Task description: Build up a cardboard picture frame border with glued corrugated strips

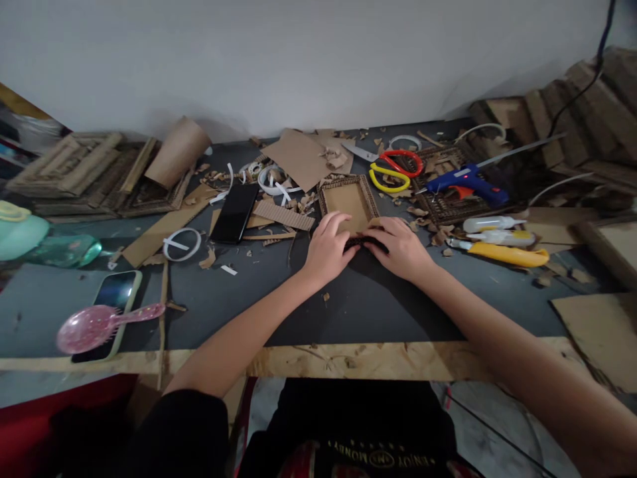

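In the middle of the table lies a small cardboard frame (pixel 348 199) with corrugated raised edges. My left hand (pixel 328 249) grips its near left corner, fingers over the edge and thumb along the near side. At the near right corner, my right hand (pixel 398 249) presses the same edge between curled fingers and thumb. The two thumbs almost meet at the front edge, and the hands cover most of that side. Just beyond the right hand are scissors (pixel 395 172) with red and yellow handles. A strip of corrugated cardboard (pixel 283 216) lies left of the frame.
A blue glue gun (pixel 468 182) rests on the right, near white glue bottles (pixel 492 224) and a yellow cutter (pixel 507 253). To the left are a black phone (pixel 235 212), a tape ring (pixel 182 245) and a pink hairbrush (pixel 89 328) on another phone. Stacked cardboard frames (pixel 572 113) stand at right.
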The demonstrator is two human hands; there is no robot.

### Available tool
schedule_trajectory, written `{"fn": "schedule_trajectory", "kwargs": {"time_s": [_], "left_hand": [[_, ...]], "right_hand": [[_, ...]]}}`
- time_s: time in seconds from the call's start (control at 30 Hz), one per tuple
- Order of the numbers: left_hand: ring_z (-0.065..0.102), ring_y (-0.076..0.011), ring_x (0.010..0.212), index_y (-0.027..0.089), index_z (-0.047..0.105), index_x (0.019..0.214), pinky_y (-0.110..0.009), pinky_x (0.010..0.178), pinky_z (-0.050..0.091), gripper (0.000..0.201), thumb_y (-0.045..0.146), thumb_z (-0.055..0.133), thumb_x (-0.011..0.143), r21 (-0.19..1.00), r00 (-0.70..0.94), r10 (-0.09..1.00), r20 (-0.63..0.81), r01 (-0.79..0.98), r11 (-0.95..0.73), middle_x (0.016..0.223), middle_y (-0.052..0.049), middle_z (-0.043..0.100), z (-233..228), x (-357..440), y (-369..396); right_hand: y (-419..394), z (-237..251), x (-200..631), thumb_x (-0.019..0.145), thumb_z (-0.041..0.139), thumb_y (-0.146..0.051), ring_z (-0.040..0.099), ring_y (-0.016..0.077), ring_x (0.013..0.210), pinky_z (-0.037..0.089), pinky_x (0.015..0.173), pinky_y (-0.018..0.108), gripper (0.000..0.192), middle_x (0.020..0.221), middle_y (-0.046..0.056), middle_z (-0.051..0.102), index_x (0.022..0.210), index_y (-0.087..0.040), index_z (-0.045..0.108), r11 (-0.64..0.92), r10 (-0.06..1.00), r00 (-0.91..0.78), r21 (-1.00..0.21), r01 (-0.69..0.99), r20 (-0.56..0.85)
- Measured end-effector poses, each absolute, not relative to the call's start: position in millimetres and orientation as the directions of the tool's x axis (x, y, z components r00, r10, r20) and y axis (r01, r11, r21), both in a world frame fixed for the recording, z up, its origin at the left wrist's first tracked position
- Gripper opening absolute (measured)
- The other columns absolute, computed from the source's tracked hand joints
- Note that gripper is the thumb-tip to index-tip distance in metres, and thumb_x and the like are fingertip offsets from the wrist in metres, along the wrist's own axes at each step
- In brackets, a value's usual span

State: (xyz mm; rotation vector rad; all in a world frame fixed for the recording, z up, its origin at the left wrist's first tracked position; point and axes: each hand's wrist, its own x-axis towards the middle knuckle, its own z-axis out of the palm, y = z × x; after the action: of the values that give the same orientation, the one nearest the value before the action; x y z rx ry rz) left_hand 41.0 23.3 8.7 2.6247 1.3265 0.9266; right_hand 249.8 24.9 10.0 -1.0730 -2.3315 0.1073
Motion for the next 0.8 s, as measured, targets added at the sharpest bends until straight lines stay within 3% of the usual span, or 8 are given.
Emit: {"fn": "schedule_trajectory", "kwargs": {"time_s": [0.2, 0.37, 0.47, 0.57, 0.63, 0.8], "left_hand": [[0.056, -0.0303, 0.120, 0.016, 0.070, 0.079, -0.052, 0.108, 0.050, 0.009, 0.021, 0.072, 0.087, 0.307, 0.443, 0.736, 0.512, 0.706, -0.638, 0.112, -0.011, 0.062, 8, 40, 26], [0.056, -0.0304, 0.118, 0.018, 0.073, 0.079, -0.054, 0.107, 0.049, 0.010, 0.024, 0.074, 0.086, 0.340, 0.416, 0.749, 0.515, 0.704, -0.624, 0.111, -0.010, 0.061, 8, 40, 26], [0.052, -0.0333, 0.125, 0.017, 0.073, 0.079, -0.056, 0.111, 0.046, 0.012, 0.027, 0.077, 0.084, 0.342, 0.419, 0.757, 0.502, 0.707, -0.618, 0.122, -0.013, 0.059, 10, 36, 28], [0.045, -0.0385, 0.135, 0.018, 0.075, 0.098, -0.062, 0.115, 0.040, 0.033, 0.041, 0.086, 0.076, 0.345, 0.438, 0.759, 0.481, 0.702, -0.624, 0.138, -0.015, 0.053, 14, 24, 33], [0.045, -0.0389, 0.134, 0.021, 0.074, 0.106, -0.064, 0.114, 0.039, 0.045, 0.047, 0.088, 0.072, 0.342, 0.449, 0.761, 0.469, 0.702, -0.625, 0.139, -0.014, 0.053, 16, 14, 37], [0.052, -0.0334, 0.124, 0.021, 0.077, 0.090, -0.059, 0.110, 0.045, 0.023, 0.037, 0.086, 0.076, 0.323, 0.466, 0.750, 0.469, 0.700, -0.637, 0.123, -0.011, 0.060, 13, -1, 38]], "right_hand": [[25, 8, 244, 0.098, 0.050, -0.025, 0.060, 0.0281, 0.098, 0.050, 0.082, 0.043, 0.024, 0.105, 0.014, 0.068, 0.102, -0.018, 0.073, 0.674, 0.711, -0.556, -0.191, 0.714, 0.430], [25, 6, 241, 0.097, 0.050, -0.023, 0.059, 0.0279, 0.096, 0.048, 0.081, 0.042, 0.023, 0.103, 0.013, 0.068, 0.099, -0.018, 0.072, 0.662, 0.721, -0.543, -0.195, 0.724, 0.431], [23, 9, 244, 0.097, 0.051, -0.024, 0.060, 0.0283, 0.099, 0.049, 0.082, 0.042, 0.024, 0.106, 0.014, 0.069, 0.102, -0.017, 0.073, 0.672, 0.711, -0.547, -0.199, 0.713, 0.441], [23, 15, 252, 0.097, 0.052, -0.025, 0.061, 0.0287, 0.102, 0.050, 0.085, 0.044, 0.025, 0.113, 0.014, 0.068, 0.110, -0.019, 0.073, 0.678, 0.704, -0.542, -0.208, 0.705, 0.458], [24, 18, 257, 0.096, 0.054, -0.026, 0.061, 0.0291, 0.103, 0.050, 0.087, 0.046, 0.025, 0.115, 0.014, 0.068, 0.111, -0.020, 0.073, 0.671, 0.711, -0.528, -0.223, 0.707, 0.465], [28, 18, 265, 0.095, 0.057, -0.028, 0.063, 0.0283, 0.102, 0.051, 0.089, 0.046, 0.022, 0.113, 0.012, 0.069, 0.104, -0.021, 0.075, 0.671, 0.713, -0.530, -0.229, 0.705, 0.458]]}}
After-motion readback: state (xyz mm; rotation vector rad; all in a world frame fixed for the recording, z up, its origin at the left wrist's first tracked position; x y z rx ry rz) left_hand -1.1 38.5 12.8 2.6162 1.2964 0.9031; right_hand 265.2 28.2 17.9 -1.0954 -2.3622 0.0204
